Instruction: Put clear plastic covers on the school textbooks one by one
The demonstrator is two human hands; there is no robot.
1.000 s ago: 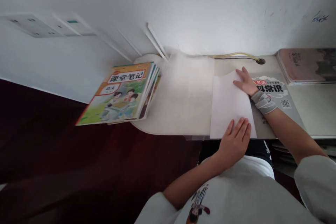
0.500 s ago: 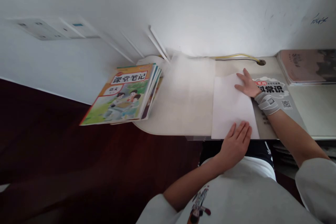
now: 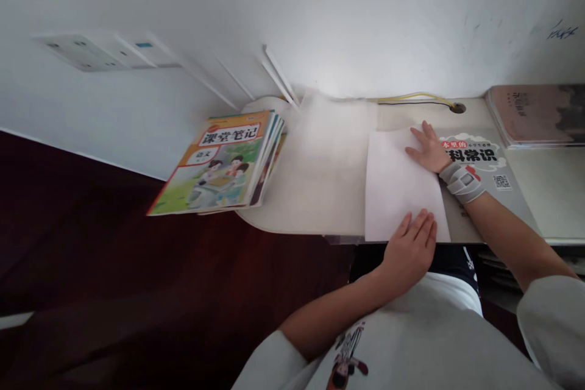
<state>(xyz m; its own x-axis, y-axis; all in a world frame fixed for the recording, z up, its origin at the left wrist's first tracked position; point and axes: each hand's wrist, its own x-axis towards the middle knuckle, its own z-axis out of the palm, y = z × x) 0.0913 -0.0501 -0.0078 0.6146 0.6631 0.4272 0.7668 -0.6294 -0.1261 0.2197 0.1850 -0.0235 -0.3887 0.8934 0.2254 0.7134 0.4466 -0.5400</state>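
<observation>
A sheet of white paper [image 3: 397,189] lies on the desk, partly over a grey booklet [image 3: 507,207] with a printed title and a QR code. My left hand [image 3: 411,244] rests flat on the paper's lower right part, fingers stretched out toward the far side. Higher up, my right hand [image 3: 429,149] presses near the paper's upper right edge with its fingers spread. A grey band [image 3: 461,181] wraps the right wrist. Whether the paper is a single sheet or folded, I cannot tell.
To the left, a stack of textbooks [image 3: 214,164] overhangs the rounded end of the desk [image 3: 283,207]. A transparent sheet [image 3: 338,122] lies left of the paper. Behind, yellow and black cables run into a hole [image 3: 457,108]. Pinkish books [image 3: 534,116] lie at the right.
The right hand has shifted slightly left on the paper, and more of the booklet's title shows. The paper's left edge has moved slightly left. The view has turned a little.
</observation>
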